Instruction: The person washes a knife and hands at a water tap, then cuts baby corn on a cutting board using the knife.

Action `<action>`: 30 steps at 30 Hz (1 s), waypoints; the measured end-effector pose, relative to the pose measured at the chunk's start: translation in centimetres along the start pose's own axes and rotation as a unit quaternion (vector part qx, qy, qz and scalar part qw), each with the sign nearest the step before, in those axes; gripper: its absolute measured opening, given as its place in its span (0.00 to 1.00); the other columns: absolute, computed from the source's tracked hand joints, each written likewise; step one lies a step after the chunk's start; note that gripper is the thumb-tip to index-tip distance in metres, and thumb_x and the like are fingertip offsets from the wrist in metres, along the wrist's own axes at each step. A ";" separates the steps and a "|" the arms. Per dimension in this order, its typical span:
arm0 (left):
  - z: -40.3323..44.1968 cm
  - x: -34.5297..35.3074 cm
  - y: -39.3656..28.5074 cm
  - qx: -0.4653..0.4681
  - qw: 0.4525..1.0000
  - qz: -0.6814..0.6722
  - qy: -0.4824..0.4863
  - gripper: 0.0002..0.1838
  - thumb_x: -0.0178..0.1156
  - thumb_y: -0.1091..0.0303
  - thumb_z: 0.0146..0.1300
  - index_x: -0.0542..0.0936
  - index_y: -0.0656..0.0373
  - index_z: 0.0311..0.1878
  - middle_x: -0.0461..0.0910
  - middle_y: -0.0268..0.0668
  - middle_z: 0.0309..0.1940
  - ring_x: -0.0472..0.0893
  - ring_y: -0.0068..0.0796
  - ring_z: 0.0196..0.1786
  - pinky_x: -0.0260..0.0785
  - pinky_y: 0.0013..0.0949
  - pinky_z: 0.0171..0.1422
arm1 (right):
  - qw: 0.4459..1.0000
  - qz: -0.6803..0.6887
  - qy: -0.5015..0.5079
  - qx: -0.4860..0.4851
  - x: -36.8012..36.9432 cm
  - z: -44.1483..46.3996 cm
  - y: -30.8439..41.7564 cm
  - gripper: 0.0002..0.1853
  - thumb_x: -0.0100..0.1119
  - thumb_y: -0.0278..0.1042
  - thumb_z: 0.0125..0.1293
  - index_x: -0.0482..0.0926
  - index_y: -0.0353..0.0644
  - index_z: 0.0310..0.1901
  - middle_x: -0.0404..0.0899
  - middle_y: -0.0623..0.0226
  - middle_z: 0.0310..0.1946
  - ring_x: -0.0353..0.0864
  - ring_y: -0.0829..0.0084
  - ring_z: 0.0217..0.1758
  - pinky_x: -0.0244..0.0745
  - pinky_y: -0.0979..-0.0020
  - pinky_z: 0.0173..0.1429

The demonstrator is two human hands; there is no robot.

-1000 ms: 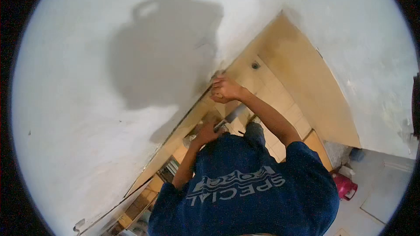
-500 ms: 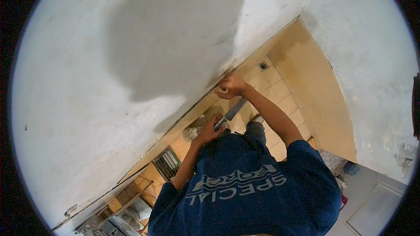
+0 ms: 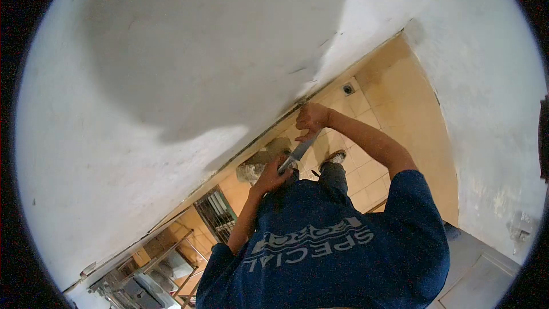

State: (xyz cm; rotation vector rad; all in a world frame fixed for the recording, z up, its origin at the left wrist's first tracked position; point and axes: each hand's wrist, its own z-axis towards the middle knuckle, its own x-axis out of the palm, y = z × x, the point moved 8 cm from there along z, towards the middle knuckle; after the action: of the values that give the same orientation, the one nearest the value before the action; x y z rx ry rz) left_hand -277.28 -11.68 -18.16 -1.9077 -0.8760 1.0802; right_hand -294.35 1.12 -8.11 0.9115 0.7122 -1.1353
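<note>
My left hand [image 3: 270, 177] is wrapped round the handle end of a long tool with a flat grey blade [image 3: 302, 147], which slants up to the right in front of my body. My right hand [image 3: 313, 119] is closed beside the top edge of the tiled wall strip, close to the blade's far end. One of its digits points down towards the blade. Whether it holds anything is hidden.
A whitish wall [image 3: 131, 154] with a large shadow rises on the left, another wall [image 3: 492, 114] on the right. Below are floor tiles with a drain [image 3: 348, 89], my shoe [image 3: 335, 157], a greyish bundle [image 3: 250, 173] and a metal rack [image 3: 189, 243].
The view has shifted, and the shadow on the wall looks larger. My right hand has moved slightly right, and one digit now reaches down by the blade. My left hand keeps its hold.
</note>
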 end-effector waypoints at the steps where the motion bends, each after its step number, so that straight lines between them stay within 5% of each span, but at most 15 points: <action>1: 0.0 -0.1 0.3 -0.005 1.000 0.011 -0.004 0.34 0.71 0.52 0.70 0.70 0.60 0.71 0.81 0.57 0.64 0.81 0.54 0.68 0.71 0.52 0.72 | 1.000 0.001 -0.002 -0.003 0.1 -0.2 -0.1 0.30 0.75 0.57 0.59 0.66 0.50 0.15 0.69 0.67 0.15 0.75 0.61 0.18 0.66 0.58 0.24; 7: 0.3 -0.1 0.7 0.013 0.999 -0.034 -0.006 0.35 0.69 0.53 0.72 0.69 0.62 0.73 0.80 0.56 0.66 0.80 0.53 0.69 0.72 0.53 0.72 | 0.997 -0.045 -0.049 0.036 -1.0 0.5 0.6 0.30 0.76 0.56 0.58 0.67 0.49 0.15 0.69 0.67 0.15 0.75 0.59 0.18 0.66 0.56 0.23; 10: 0.7 0.0 0.9 0.035 0.999 -0.019 -0.021 0.35 0.69 0.52 0.72 0.69 0.62 0.73 0.80 0.54 0.64 0.81 0.52 0.67 0.73 0.52 0.70 | 0.992 -0.020 -0.046 0.118 -0.9 0.6 0.1 0.27 0.77 0.51 0.59 0.70 0.47 0.17 0.71 0.66 0.16 0.76 0.58 0.18 0.67 0.56 0.23; 12: 1.3 0.1 1.1 0.032 0.999 -0.021 -0.020 0.35 0.69 0.52 0.72 0.69 0.61 0.72 0.80 0.54 0.62 0.81 0.51 0.65 0.73 0.51 0.69 | 0.976 0.027 -0.130 0.173 -1.9 0.3 -0.6 0.23 0.76 0.44 0.60 0.72 0.45 0.18 0.73 0.65 0.16 0.75 0.57 0.19 0.69 0.58 0.24; 16: 1.7 -0.4 0.4 0.047 0.996 -0.052 -0.051 0.34 0.71 0.52 0.71 0.70 0.60 0.70 0.82 0.53 0.58 0.83 0.48 0.59 0.75 0.49 0.65 | 0.933 0.103 -0.106 0.327 -1.0 -0.9 -1.9 0.20 0.72 0.45 0.65 0.78 0.42 0.22 0.80 0.60 0.21 0.78 0.53 0.22 0.75 0.56 0.32; 17: 1.7 -0.6 0.2 0.049 0.996 -0.051 -0.048 0.34 0.71 0.52 0.71 0.70 0.60 0.70 0.82 0.53 0.58 0.83 0.48 0.59 0.75 0.49 0.65 | 0.896 0.104 -0.249 0.353 -2.6 -1.9 -1.7 0.19 0.70 0.44 0.68 0.79 0.41 0.24 0.80 0.59 0.21 0.78 0.54 0.23 0.75 0.58 0.33; 18: 1.8 -0.5 0.5 0.002 0.998 -0.061 -0.012 0.38 0.71 0.48 0.70 0.69 0.59 0.74 0.81 0.51 0.60 0.85 0.43 0.51 0.78 0.44 0.54 | 0.838 0.102 -0.387 0.370 -4.0 -3.4 -1.2 0.18 0.68 0.43 0.70 0.80 0.40 0.25 0.80 0.58 0.22 0.78 0.55 0.23 0.75 0.59 0.33; 19: 1.8 -0.2 0.8 -0.045 0.996 -0.071 0.023 0.43 0.71 0.44 0.68 0.67 0.59 0.77 0.81 0.49 0.62 0.87 0.39 0.43 0.82 0.40 0.42 | 0.838 0.101 -0.388 0.371 -3.8 -3.5 -0.4 0.18 0.68 0.43 0.70 0.80 0.40 0.25 0.80 0.58 0.22 0.78 0.55 0.23 0.75 0.59 0.33; 21: 2.1 0.0 0.4 -0.053 0.997 -0.062 0.006 0.37 0.72 0.49 0.69 0.69 0.59 0.72 0.82 0.50 0.58 0.85 0.42 0.49 0.79 0.45 0.50 | 0.643 0.232 -0.586 0.436 -3.4 -8.2 0.3 0.15 0.62 0.35 0.74 0.80 0.34 0.30 0.79 0.55 0.28 0.77 0.72 0.30 0.71 0.69 0.39; 25: 2.5 0.2 0.6 -0.046 0.997 -0.057 -0.015 0.31 0.73 0.55 0.70 0.71 0.60 0.67 0.83 0.51 0.53 0.84 0.46 0.53 0.77 0.50 0.57 | 0.661 0.124 -0.486 0.558 -3.1 -11.2 2.7 0.18 0.59 0.38 0.76 0.81 0.37 0.28 0.81 0.55 0.27 0.80 0.68 0.28 0.71 0.69 0.35; 27: 2.2 0.0 -0.4 -0.084 0.993 -0.077 0.004 0.30 0.73 0.56 0.69 0.72 0.60 0.67 0.83 0.51 0.53 0.84 0.46 0.54 0.76 0.50 0.59 | 0.738 -0.032 -0.350 0.576 -3.3 -9.0 4.3 0.23 0.65 0.49 0.74 0.81 0.40 0.25 0.79 0.58 0.20 0.81 0.62 0.23 0.70 0.66 0.29; 29: 2.1 0.6 0.0 -0.126 0.987 -0.093 0.025 0.30 0.73 0.57 0.69 0.72 0.60 0.66 0.83 0.50 0.53 0.83 0.46 0.54 0.76 0.49 0.61 | 0.746 -0.086 -0.277 0.599 -3.8 -7.0 4.5 0.26 0.68 0.57 0.70 0.81 0.42 0.23 0.78 0.59 0.17 0.81 0.59 0.21 0.70 0.64 0.27; 30: 2.7 0.9 0.6 -0.070 0.994 -0.081 0.013 0.30 0.73 0.58 0.69 0.72 0.60 0.66 0.82 0.50 0.53 0.83 0.47 0.56 0.75 0.49 0.62 | 0.750 -0.135 -0.202 0.616 -3.7 -5.9 4.3 0.30 0.71 0.64 0.65 0.81 0.44 0.21 0.76 0.60 0.14 0.80 0.56 0.19 0.70 0.61 0.25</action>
State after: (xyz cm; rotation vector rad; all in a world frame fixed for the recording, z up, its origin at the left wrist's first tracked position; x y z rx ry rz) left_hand -279.23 -10.49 -19.98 -1.9225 -1.0958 0.9153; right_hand -291.42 8.61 -6.72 1.5817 -0.4263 -2.0357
